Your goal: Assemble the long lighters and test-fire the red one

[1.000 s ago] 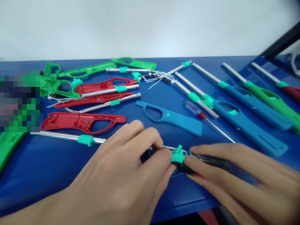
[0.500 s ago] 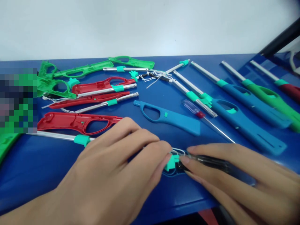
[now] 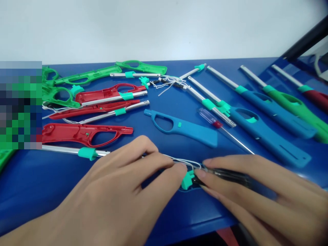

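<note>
Low in the middle, a gas lighter's blue shell half (image 3: 191, 189) lies largely hidden under both hands. My left hand (image 3: 125, 181) has its fingers curled down, with the tips at a turquoise trigger (image 3: 188, 181) in that shell. Thin white wires (image 3: 189, 161) loop above the trigger between the hands. My right hand (image 3: 258, 184) pinches a dark, glossy fuel tank (image 3: 230, 175) at the shell's right part. Just beyond the hands rest a closed-side-up blue shell half (image 3: 194, 131) and a screwdriver (image 3: 211, 118) with a clear and red handle.
Red shell halves (image 3: 64, 132), green shell halves (image 3: 89, 76) and metal lighter tubes (image 3: 102, 117) spread over the left and back of the blue table (image 3: 169, 222). Whole-looking blue lighters (image 3: 271, 136), a green lighter (image 3: 294, 104) and a red one (image 3: 314, 95) lie at right.
My left fingertips have shifted slightly, showing more of the white wires. The turquoise trigger sits a little more tilted. My right hand stays nearly still on the fuel tank.
</note>
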`<state>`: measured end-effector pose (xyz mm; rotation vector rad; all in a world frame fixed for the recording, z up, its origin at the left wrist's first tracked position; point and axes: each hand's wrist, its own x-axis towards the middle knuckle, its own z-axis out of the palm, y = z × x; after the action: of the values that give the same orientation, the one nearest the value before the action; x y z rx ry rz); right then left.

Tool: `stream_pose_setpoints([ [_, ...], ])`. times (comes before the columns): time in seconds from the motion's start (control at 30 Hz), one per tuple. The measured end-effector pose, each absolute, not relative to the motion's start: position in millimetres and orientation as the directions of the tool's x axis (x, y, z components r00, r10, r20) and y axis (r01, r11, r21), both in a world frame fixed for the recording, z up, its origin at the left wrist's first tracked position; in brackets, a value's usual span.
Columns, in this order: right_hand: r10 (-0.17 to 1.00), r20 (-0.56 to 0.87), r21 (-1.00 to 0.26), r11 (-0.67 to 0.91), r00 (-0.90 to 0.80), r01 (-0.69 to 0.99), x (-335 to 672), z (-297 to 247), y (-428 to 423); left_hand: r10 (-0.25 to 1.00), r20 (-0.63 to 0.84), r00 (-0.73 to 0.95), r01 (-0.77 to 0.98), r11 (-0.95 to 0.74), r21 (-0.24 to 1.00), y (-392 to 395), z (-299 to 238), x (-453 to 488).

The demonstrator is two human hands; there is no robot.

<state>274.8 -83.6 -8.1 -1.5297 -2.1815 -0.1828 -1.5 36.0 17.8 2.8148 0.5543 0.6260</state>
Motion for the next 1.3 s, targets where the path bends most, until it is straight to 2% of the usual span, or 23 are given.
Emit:
stream_pose_setpoints([
  [0.1,0.846,0.449,-0.167,0.397,-0.289,0.903,275.6,-9.6,-85.1,0.451,0.398,0.799,0.354,-0.888,0.294,38.7,18.8,4.9],
  [0.23,0.867,0.453,-0.257,0.351,-0.209,0.900,277.0,-11.1,-90.5,0.451,0.459,0.765,0.363,-0.892,0.270,43.4,20.7,14.2],
  [0.4,0.883,0.420,-0.341,0.367,-0.209,0.866,276.7,-3.8,-85.2,0.506,0.395,0.766,0.370,-0.851,0.372,46.4,19.8,17.1],
  [0.63,0.869,0.440,-0.334,0.391,-0.225,0.857,275.1,-2.2,-77.4,0.497,0.360,0.790,0.277,-0.812,0.513,52.4,20.9,12.0],
  [0.77,0.871,0.446,-0.357,0.386,-0.208,0.851,273.8,-2.6,-78.0,0.452,0.373,0.810,0.252,-0.843,0.475,53.5,20.5,9.6],
  [0.97,0.871,0.447,-0.370,0.389,-0.206,0.844,274.3,-2.8,-81.7,0.456,0.331,0.826,0.248,-0.822,0.513,54.0,18.5,10.1],
  [1.13,0.890,0.395,-0.376,0.382,-0.227,0.844,285.8,-1.3,-86.4,0.508,0.368,0.779,0.247,-0.788,0.565,55.3,19.1,14.3],
  [1.3,0.889,0.350,-0.377,0.423,-0.297,0.824,294.5,0.4,-82.8,0.624,0.279,0.729,0.293,-0.654,0.698,51.8,21.8,19.6],
])
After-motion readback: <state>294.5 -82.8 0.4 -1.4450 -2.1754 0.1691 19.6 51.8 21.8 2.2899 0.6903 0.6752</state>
